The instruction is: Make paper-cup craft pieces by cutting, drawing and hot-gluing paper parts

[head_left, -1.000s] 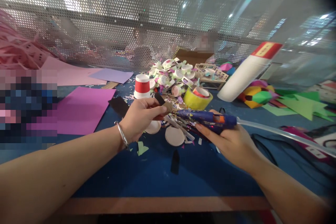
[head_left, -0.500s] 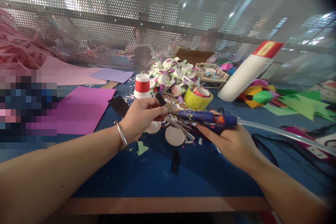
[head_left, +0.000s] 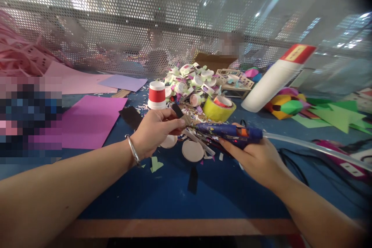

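Observation:
Between the thumb and fingers of my left hand [head_left: 158,130] is a small piece with a black strip [head_left: 176,110], its lower part partly hidden. My right hand [head_left: 255,159] grips a blue hot glue gun [head_left: 226,131], with a clear glue stick [head_left: 290,142] running out of its back end. The gun's nozzle points left and is at the held piece; whether it touches I cannot tell. Below the hands lie a pale round disc [head_left: 192,151] and a black paper strip [head_left: 192,180]. A second disc [head_left: 169,141] is partly behind my left hand.
An upturned red and white paper cup [head_left: 157,95] stands before a heap of small paper pieces [head_left: 192,81]. Right of it are a yellow tape roll [head_left: 217,110] and a leaning white tube [head_left: 270,81]. Purple paper [head_left: 95,122] lies left. A power strip [head_left: 345,162] and cables lie right.
Almost nothing differs. Both hands keep their hold on the black piece and the glue gun; the view has shifted very slightly.

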A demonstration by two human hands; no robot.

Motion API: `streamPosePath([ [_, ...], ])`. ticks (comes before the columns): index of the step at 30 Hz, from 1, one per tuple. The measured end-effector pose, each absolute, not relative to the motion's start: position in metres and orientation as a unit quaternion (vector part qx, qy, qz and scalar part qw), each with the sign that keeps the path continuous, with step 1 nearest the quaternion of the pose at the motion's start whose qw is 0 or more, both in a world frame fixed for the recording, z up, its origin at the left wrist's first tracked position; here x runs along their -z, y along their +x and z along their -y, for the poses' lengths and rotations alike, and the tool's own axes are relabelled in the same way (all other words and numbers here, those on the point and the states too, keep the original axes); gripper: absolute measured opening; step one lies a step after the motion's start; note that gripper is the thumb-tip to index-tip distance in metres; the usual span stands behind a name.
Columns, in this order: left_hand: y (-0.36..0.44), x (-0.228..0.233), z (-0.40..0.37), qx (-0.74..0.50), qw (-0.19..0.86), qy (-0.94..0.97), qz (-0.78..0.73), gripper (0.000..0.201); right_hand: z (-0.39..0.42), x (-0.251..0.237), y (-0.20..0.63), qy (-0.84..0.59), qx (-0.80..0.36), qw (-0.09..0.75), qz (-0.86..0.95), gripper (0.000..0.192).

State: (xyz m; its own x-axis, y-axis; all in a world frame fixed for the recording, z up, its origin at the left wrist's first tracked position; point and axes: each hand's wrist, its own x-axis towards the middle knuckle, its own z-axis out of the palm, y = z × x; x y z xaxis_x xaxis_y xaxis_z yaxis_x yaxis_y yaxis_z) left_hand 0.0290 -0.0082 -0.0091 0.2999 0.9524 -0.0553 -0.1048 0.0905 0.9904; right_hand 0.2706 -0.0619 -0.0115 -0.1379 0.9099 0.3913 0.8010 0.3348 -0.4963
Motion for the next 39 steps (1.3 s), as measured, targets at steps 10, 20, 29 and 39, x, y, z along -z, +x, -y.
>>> streamPosePath([
  [10, 0.028, 0.010, 0.008, -0.427, 0.608, 0.529, -0.409, 0.014, 0.063, 0.011, 0.271, -0.566, -0.098, 0.320, 0.753, 0.021],
  [20, 0.029, 0.008, 0.008, -0.432, 0.625, 0.509, -0.405, 0.009, 0.064, 0.014, 0.274, -0.596, -0.098, 0.302, 0.737, 0.028],
  [29, 0.025, 0.006, 0.008, -0.436, 0.683, 0.466, -0.356, 0.020, 0.061, 0.001, 0.281, -0.652, -0.044, 0.284, 0.701, 0.037],
  [39, 0.022, 0.010, 0.004, -0.424, 0.662, 0.481, -0.389, 0.021, 0.033, -0.030, 0.328, -0.736, 0.023, 0.273, 0.619, 0.045],
])
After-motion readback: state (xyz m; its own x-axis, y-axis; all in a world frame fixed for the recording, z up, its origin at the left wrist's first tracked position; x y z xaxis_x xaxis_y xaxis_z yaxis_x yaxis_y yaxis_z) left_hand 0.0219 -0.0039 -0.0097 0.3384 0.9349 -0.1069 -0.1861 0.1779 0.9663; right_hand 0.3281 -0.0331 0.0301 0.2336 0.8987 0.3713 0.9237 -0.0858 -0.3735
